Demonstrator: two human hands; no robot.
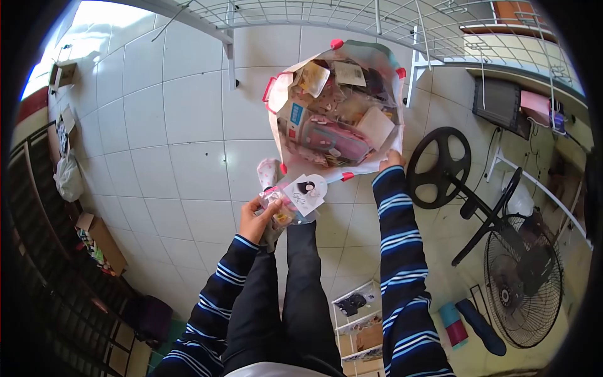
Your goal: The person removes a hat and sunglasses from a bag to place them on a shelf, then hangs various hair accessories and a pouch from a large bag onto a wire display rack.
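My left hand point(256, 220) is closed on a small clear packet point(284, 212) with colourful contents and a white card point(305, 195) at its top. A large open bag point(274, 119) with red corner pieces stands on the floor in front of me. Inside lie many wrapped items, among them a pink and grey case point(336, 139), a white box point(375, 127) and a yellowish packet point(313, 79). At the bag's near right rim, my right hand point(392, 161) has its fingers closed on the edge.
A black fan point(524, 279) and a round black base point(438, 168) lie at the right. White wire racks point(377, 19) run along the top. Open cardboard boxes point(103, 242) line the left side. A small white shelf point(358, 323) stands at the bottom.
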